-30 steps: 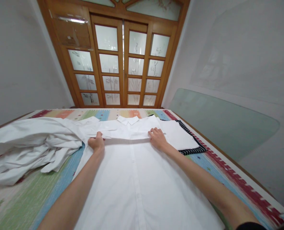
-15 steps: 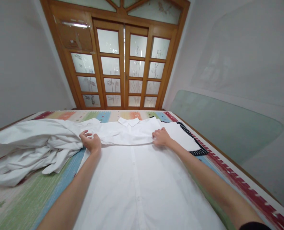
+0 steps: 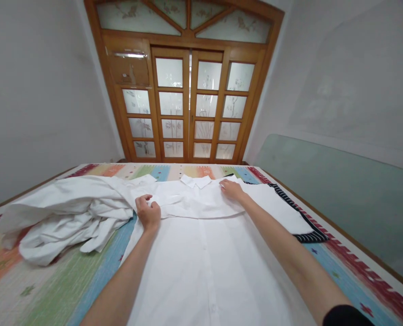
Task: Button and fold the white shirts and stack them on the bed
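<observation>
A white button-front shirt (image 3: pixel 206 262) lies spread face up, its collar (image 3: pixel 195 182) at the far end. A loose fold crosses its chest below the collar. My left hand (image 3: pixel 148 214) is at the shirt's left side with fingers curled on the cloth near the fold. Farther up, beside the collar, my right hand (image 3: pixel 232 190) pinches the fabric near the right shoulder. The fingertips of both hands are partly hidden. The right short sleeve (image 3: pixel 279 203) lies flat over a black-and-white striped cloth (image 3: pixel 313 236).
Crumpled white fabric (image 3: pixel 82 210) is heaped at the left. Everything lies on a multicoloured striped bed cover (image 3: pixel 57 271). A pale green headboard-like panel (image 3: pixel 340 181) runs along the right wall. Beyond the far edge are wooden doors (image 3: pixel 191 106) with glass panes.
My right hand has moved up from the fold's lower edge towards the collar. My left hand remains at the shirt's left side. The view has shifted slightly, moving the scene right and down.
</observation>
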Tool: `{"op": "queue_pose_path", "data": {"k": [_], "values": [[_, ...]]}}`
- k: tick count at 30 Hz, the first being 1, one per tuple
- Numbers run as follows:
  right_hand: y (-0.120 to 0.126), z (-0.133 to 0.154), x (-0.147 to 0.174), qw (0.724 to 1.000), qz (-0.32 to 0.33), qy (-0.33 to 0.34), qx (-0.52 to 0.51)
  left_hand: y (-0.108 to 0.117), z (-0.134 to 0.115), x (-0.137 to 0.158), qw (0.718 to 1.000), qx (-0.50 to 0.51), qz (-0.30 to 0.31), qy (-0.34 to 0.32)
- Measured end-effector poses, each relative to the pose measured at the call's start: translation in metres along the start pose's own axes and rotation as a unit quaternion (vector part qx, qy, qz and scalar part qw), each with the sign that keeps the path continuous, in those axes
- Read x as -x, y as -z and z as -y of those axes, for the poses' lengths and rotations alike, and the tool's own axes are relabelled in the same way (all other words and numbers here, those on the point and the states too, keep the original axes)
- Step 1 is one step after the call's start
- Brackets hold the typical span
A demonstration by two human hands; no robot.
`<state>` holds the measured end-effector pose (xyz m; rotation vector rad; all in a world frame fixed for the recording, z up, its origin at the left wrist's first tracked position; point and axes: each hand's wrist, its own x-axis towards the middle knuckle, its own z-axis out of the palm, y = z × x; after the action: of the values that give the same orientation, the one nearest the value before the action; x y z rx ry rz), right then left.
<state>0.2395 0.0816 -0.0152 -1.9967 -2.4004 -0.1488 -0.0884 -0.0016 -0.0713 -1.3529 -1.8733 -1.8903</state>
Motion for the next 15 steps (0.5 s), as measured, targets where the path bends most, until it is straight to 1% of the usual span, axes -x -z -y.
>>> {"op": "queue_pose_path", "data": {"k": [7,12,15], "values": [[-0.003,0.008,-0.024,0.999,0.047,0.02,0.018,-0.003,0.001,0.002,1.0,0.014,0.005,-0.018],[-0.005,0.013,-0.031,0.998,0.06,0.013,0.011,-0.004,0.001,0.002,0.999,0.016,0.001,-0.048],[-0.004,0.012,-0.034,0.999,0.045,-0.006,0.013,-0.004,0.003,0.001,0.999,0.008,0.001,-0.047]]}}
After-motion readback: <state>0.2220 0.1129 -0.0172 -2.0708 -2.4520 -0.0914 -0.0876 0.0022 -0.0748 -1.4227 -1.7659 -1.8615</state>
